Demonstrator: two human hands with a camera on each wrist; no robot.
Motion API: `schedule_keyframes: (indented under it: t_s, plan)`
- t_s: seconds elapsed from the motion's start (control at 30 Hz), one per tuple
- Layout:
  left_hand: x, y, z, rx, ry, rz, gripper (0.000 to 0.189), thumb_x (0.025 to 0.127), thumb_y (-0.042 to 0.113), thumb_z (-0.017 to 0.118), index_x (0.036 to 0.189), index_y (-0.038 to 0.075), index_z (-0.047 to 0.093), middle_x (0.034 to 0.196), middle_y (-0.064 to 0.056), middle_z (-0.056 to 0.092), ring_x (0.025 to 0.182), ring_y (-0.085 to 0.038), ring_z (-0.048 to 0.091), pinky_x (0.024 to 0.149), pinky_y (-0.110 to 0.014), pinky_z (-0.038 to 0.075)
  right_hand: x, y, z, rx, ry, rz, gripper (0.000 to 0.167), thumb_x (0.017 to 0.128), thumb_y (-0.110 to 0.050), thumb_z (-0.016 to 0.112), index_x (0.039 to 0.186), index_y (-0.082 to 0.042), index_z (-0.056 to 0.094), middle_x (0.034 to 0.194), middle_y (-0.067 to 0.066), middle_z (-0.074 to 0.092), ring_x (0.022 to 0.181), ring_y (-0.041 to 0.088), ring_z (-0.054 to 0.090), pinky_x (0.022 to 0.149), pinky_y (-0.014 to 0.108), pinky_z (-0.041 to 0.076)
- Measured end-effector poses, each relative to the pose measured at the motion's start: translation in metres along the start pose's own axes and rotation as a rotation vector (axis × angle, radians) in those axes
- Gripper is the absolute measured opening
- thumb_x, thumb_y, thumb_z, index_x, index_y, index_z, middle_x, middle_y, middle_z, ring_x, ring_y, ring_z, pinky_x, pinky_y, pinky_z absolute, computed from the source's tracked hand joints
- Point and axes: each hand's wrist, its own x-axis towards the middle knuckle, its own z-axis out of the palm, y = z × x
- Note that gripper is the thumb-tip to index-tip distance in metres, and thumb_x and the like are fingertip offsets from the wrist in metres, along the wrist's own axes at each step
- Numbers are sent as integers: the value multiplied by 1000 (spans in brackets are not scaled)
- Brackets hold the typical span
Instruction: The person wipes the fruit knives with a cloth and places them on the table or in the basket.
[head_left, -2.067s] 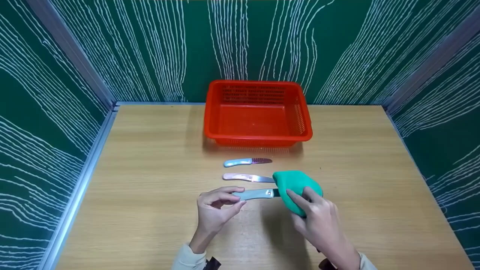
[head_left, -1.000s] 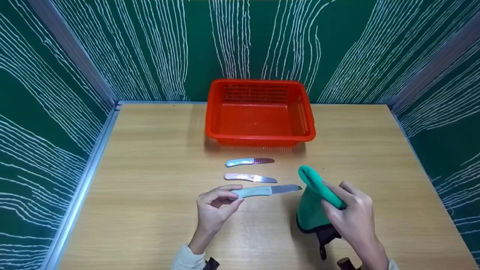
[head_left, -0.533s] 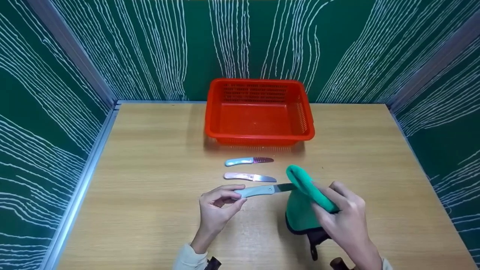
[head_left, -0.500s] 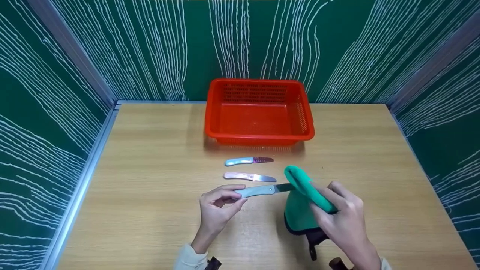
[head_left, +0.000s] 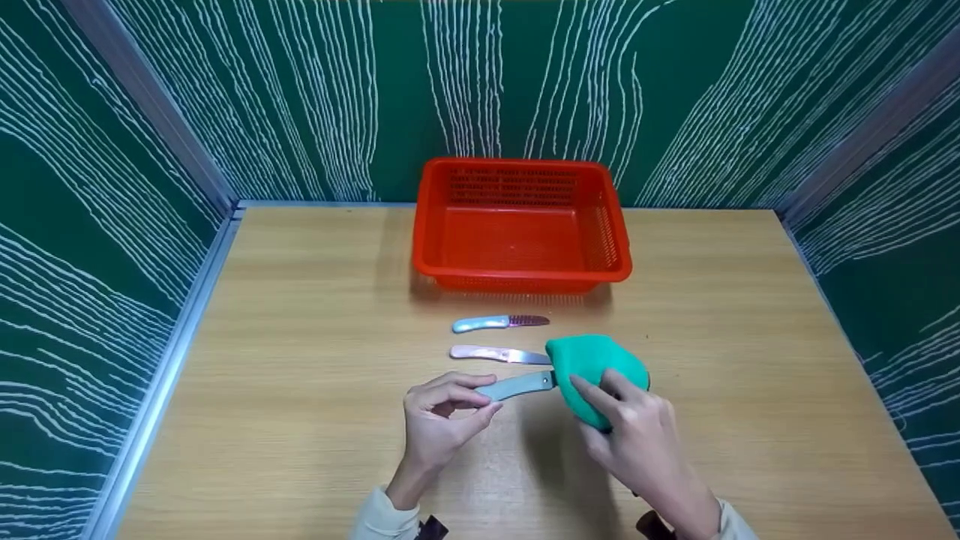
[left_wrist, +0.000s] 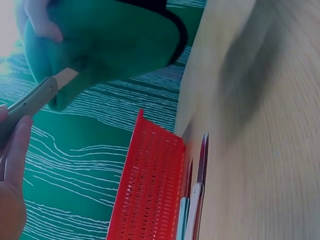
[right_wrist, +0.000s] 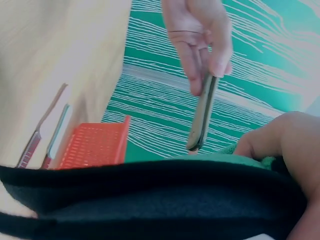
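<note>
My left hand pinches the end of a pale blue-green knife handle between thumb and fingers, above the table. A green cloth with black edging is folded over the blade, pinched by my right hand. Only a short stretch of blade shows beside the handle in the left wrist view; the rest is hidden in the cloth. Just behind, a pink-handled knife lies on the table, its tip overlapped by the cloth. Farther back lies a blue-handled knife with a dark patterned blade.
A red perforated plastic basket stands at the back of the wooden table, beyond the two lying knives. Green panels with wavy white lines wall in the back and both sides.
The cloth first drew off to the right, baring the blade with its edging and loop showing. It has since moved back left, covering the blade again. The left hand has barely shifted.
</note>
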Motion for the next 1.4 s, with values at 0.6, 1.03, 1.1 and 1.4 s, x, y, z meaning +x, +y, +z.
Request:
schedule_keyframes:
  t_s: [0.6,1.03,1.1,1.4]
  plan:
    - [-12,-25,-9,6,4,-1,22,64,-23,73,79,-8,69,91,-26,67,83,-34,68,62,-43,59,-10,19,2,-73,-64,82,35,61,-1,72,95,-7,76,67,2,47,45,10,34,39,14,31]
    - [-12,-28,-14,-36,23,39,19,67,-20,73,80,-8,67,90,-26,67,84,-31,69,63,-40,60,-13,37,-10,-64,-12,135,31,63,2,69,93,-3,76,66,3,47,46,10,39,39,19,38]
    - [-12,-28,-15,-40,28,41,19,67,-20,73,80,-8,67,90,-26,67,84,-30,69,64,-39,60,-14,39,-11,-60,-1,148,31,63,3,70,92,-2,76,66,1,46,47,9,39,40,19,38]
    - [-11,-28,-15,-19,49,47,20,72,-19,70,89,-9,67,91,-24,68,79,-28,69,62,-32,60,-20,45,-15,-48,-10,200,32,61,4,72,92,-3,76,64,-4,40,48,5,33,39,17,30]
